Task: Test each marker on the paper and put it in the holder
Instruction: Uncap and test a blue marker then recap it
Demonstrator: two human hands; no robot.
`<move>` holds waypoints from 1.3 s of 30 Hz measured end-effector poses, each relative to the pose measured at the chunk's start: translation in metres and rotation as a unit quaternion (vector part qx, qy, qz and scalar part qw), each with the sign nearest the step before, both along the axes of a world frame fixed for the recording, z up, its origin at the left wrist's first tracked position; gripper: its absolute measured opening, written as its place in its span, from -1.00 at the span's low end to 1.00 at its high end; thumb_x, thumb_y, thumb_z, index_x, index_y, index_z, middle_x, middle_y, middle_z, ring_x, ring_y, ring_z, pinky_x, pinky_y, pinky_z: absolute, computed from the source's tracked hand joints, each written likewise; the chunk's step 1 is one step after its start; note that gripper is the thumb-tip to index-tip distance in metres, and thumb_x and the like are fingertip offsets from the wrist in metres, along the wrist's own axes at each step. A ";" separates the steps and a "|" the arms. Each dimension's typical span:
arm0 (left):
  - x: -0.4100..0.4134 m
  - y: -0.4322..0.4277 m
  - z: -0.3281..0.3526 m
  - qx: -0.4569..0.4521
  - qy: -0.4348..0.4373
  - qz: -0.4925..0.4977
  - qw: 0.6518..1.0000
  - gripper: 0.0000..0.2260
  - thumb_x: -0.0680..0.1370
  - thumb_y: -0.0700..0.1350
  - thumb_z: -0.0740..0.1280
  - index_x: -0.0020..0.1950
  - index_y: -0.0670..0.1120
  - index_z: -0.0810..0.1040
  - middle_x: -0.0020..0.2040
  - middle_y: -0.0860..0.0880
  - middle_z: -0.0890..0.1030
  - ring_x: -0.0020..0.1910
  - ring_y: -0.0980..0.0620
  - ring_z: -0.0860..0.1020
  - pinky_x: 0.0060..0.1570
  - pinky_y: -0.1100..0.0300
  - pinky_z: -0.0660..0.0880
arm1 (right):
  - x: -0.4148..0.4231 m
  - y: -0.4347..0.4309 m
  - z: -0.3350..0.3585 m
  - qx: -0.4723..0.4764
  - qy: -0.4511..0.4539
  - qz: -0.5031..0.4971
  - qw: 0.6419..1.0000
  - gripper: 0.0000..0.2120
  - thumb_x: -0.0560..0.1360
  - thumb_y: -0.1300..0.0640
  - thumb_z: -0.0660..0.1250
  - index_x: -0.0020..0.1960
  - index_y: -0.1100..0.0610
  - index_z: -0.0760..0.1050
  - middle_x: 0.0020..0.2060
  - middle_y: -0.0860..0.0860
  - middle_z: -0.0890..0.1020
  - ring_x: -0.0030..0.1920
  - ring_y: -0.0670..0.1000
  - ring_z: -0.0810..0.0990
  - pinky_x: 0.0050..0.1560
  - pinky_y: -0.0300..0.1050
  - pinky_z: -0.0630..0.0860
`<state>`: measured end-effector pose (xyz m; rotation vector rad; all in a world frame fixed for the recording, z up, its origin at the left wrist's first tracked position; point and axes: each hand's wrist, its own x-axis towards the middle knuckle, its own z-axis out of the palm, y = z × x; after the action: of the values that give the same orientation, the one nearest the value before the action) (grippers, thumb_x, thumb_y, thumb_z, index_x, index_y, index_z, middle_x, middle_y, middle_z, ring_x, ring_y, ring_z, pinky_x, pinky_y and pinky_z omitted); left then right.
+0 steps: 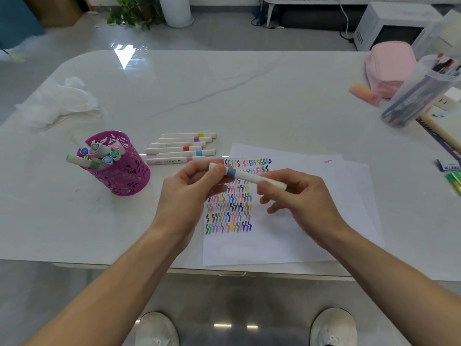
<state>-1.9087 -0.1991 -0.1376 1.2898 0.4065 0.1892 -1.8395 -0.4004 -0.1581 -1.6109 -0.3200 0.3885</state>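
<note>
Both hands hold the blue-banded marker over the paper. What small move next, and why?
Probably pull the cap off: the left hand pinches the blue-banded marker at its banded end, the right hand grips the other end, no tip shows, and it is over the paper, not the holder.

Home-like room (maybe office): glossy white table point(224, 96), microwave point(389, 26), potted plant point(134, 11) behind.

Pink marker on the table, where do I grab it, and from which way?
Probably its left end, pinched from above. The pink marker lies flat at the near edge of the row, and that end sticks out past the blue marker beside it, so fingers fit on both sides there.
</note>
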 end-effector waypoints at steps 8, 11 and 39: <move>-0.016 0.032 0.024 0.333 -0.140 0.169 0.917 -0.75 0.60 -0.04 0.41 0.28 0.02 0.62 0.05 0.11 0.72 0.06 0.13 0.68 0.08 0.26 0.59 | -0.005 0.012 -0.008 -0.307 -0.364 0.031 0.879 -0.74 0.51 -0.01 0.51 0.15 0.07 0.68 -0.03 -0.04 0.70 -0.09 -0.13 0.55 -0.06 -0.29 0.48; -0.023 0.052 0.034 0.419 -0.186 0.226 0.859 -0.71 0.64 -0.07 0.36 0.35 -0.08 0.56 0.15 0.05 0.69 0.14 0.12 0.66 0.17 0.16 0.58 | -0.002 0.012 -0.010 -0.330 -0.372 0.025 0.867 -0.82 0.53 0.04 0.51 0.09 0.08 0.64 -0.12 -0.06 0.63 -0.13 -0.08 0.52 -0.10 -0.15 0.53; -0.029 0.094 0.029 0.584 -0.009 0.240 0.776 -0.57 0.60 -0.13 0.37 0.47 -0.06 0.42 0.37 -0.10 0.51 0.33 -0.06 0.47 0.23 0.02 0.53 | 0.003 0.018 -0.015 -0.368 -0.316 0.045 0.873 -0.92 0.52 0.14 0.49 -0.07 0.03 0.59 -0.21 -0.11 0.57 -0.18 -0.09 0.50 -0.15 -0.27 0.36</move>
<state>-1.9377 -0.1056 -0.1086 2.3853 0.6334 1.0141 -1.8367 -0.3827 -0.1726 -2.4723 -0.8182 0.0188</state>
